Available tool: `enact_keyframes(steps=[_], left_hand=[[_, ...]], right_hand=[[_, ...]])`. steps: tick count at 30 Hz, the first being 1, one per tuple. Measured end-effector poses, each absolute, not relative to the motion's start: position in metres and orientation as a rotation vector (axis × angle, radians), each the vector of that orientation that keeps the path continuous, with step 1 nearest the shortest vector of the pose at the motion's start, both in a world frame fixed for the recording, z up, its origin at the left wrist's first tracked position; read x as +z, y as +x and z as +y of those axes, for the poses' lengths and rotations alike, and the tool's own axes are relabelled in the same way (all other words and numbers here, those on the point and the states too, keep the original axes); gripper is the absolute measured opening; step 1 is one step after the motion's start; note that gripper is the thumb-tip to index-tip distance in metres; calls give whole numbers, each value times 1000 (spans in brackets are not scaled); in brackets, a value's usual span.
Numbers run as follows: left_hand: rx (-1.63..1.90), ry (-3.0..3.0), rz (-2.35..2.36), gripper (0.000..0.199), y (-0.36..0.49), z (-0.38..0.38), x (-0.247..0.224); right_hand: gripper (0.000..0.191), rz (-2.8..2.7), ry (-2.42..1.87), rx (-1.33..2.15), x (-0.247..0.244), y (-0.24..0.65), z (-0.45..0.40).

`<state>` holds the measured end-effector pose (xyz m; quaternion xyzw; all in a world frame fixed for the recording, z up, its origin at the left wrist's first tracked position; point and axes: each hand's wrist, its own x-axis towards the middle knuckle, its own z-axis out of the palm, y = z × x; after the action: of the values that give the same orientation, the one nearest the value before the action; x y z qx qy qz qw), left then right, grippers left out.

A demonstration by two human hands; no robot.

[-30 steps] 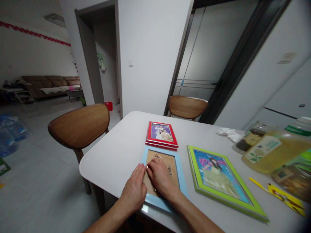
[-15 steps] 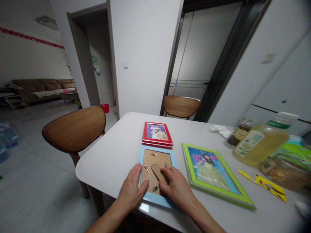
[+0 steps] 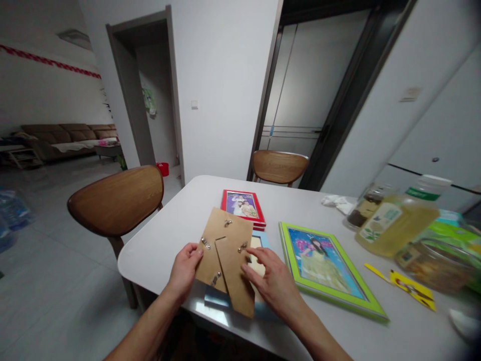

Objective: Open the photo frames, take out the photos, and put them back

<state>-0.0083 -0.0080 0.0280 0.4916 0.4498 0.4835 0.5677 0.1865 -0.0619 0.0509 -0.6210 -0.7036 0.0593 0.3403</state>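
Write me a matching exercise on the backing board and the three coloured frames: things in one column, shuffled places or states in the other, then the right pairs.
1. brown backing board
2. green frame
3. upper red frame
4. blue frame

A. mostly hidden behind the raised board
B. on top of a stack, with a group picture
C. gripped by the left hand, the right hand at its opposite edge
D. shows one figure in a pale dress

Pairs: 1-C, 2-D, 3-B, 4-A

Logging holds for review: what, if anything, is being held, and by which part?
The brown backing board, by its left edge in the left hand and its right edge in the right hand.
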Motion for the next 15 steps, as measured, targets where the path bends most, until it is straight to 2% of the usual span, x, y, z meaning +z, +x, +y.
enact_keyframes(steps=[8, 12, 15], left_hand=[[1162, 1077, 1282, 29, -81, 7, 6], [1123, 1176, 1352, 37, -93, 10, 9], [998, 1536, 1586, 47, -98, 11, 12]], right_hand=[[39, -1817, -2123, 106, 21, 218, -58], [46, -1785, -2160, 171, 21, 220, -50], [51, -1652, -2102, 239, 22, 226, -46]])
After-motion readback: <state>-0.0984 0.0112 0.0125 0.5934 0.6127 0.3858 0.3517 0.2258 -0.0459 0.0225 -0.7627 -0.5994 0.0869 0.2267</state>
